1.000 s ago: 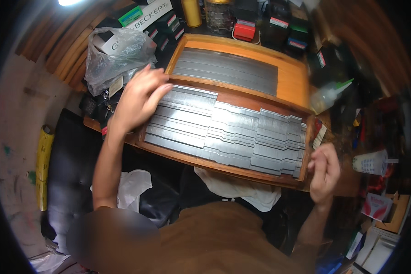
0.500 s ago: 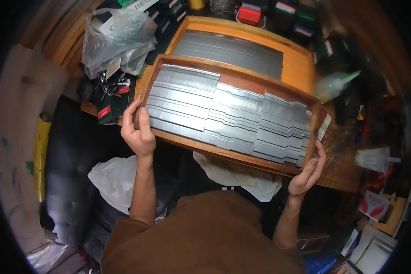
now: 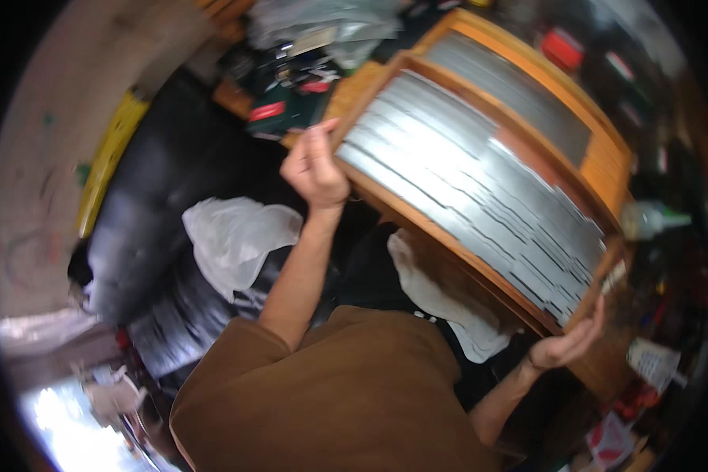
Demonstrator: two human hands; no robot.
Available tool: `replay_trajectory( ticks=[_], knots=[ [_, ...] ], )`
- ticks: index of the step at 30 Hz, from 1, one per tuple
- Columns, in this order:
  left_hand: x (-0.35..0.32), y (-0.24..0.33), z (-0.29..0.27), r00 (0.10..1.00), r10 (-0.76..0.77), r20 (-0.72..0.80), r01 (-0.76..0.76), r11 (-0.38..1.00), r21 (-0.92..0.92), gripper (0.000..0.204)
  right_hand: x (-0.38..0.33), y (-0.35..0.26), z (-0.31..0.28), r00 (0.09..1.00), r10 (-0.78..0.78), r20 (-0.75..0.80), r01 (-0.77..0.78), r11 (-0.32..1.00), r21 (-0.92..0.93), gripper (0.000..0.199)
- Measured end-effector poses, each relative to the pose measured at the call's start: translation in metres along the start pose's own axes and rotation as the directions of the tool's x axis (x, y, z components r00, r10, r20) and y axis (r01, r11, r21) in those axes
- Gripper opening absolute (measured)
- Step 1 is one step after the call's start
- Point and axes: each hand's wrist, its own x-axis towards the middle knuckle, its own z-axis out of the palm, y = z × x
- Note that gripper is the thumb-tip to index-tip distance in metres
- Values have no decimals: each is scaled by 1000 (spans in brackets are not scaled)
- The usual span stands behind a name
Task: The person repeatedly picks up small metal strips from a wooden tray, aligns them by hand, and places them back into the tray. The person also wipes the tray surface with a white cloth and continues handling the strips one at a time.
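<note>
Two grips [image 3: 318, 171], seemingly, on one tray [image 3: 525, 153]

Wdn table [image 3: 355, 90]; rear tray [image 3: 606, 167], plas. bottle [image 3: 642, 221]

Yellow bar [image 3: 113, 163]; white plastic bag [image 3: 242, 245]

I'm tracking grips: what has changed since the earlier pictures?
On the front tray, the left hand went from the back-left corner to the left end's front; the right hand, earlier curled beside the right end, now holds it. The view turned left. The metal strips stay inside, the back tray behind.
</note>
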Motion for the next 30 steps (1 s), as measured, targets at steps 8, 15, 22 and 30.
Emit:
replay_trajectory(
  ticks=[8,15,22,30],
  knots=[
    [4,13,-9,984,-108,139,121,989,-85,44,0,6,-10,988,-25,150,34,998,-57,52],
    [35,25,-26,690,-246,681,305,952,35,62,16,-25,-21,885,160,437,-268,943,197,58],
    [40,33,-26,658,-130,742,271,960,-73,89,28,-52,-17,864,211,457,-329,924,194,68],
    [70,92,-15,705,-100,702,368,898,-241,97,50,-70,-50,940,148,309,-213,959,187,73]
  ],
)
